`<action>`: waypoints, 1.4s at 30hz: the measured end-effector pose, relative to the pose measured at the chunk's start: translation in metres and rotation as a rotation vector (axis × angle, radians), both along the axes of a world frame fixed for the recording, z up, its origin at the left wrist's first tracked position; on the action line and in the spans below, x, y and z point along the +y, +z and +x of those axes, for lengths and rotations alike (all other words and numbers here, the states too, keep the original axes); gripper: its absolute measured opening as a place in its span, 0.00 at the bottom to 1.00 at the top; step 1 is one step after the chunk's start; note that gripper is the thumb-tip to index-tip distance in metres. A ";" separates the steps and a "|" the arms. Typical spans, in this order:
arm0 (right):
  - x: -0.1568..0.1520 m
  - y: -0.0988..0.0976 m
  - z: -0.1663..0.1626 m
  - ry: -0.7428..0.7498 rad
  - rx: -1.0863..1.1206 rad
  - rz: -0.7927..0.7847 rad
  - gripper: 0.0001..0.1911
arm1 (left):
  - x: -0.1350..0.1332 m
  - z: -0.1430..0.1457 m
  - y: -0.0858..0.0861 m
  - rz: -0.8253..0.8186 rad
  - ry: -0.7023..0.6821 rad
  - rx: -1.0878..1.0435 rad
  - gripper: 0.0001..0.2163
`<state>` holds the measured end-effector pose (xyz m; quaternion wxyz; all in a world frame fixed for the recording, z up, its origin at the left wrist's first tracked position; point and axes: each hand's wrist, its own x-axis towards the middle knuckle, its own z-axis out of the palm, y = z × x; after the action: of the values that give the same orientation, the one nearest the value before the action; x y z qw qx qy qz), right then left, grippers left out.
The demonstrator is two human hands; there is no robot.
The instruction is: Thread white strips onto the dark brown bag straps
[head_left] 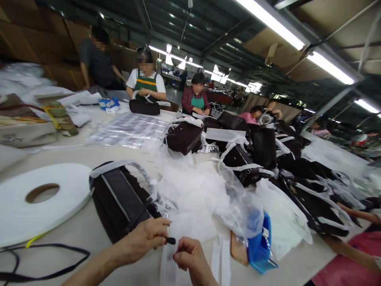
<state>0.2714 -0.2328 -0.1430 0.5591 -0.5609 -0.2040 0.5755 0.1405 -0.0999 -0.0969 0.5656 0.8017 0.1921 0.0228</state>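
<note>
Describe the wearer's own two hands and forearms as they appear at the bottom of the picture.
Both are bare: the left hand and right hand wear no gloves, rings or watch that show. The left forearm is uncovered, with no sleeve in view. The right thumbnail carries red polish. Little of the right forearm shows.

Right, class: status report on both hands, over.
Left hand pinching small black tab. Right hand on white paper strip. Dark brown fabric bag beside them.

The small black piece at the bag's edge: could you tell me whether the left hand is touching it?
Touching: the head view shows the left hand pinching the small black piece between its fingertips.
</note>
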 end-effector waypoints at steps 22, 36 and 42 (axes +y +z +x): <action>-0.014 0.011 0.011 -0.069 0.098 0.005 0.12 | -0.006 -0.003 -0.005 0.181 0.069 0.023 0.11; -0.024 0.006 0.006 -0.056 0.083 0.050 0.15 | -0.009 -0.005 -0.008 0.305 0.027 -0.083 0.08; -0.033 0.009 0.013 0.005 0.167 0.031 0.14 | -0.015 -0.009 -0.016 0.574 -0.048 -0.156 0.10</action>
<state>0.2843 -0.2655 -0.1336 0.5814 -0.5018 -0.1671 0.6183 0.1318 -0.1153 -0.1131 0.3291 0.9290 0.1147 0.1245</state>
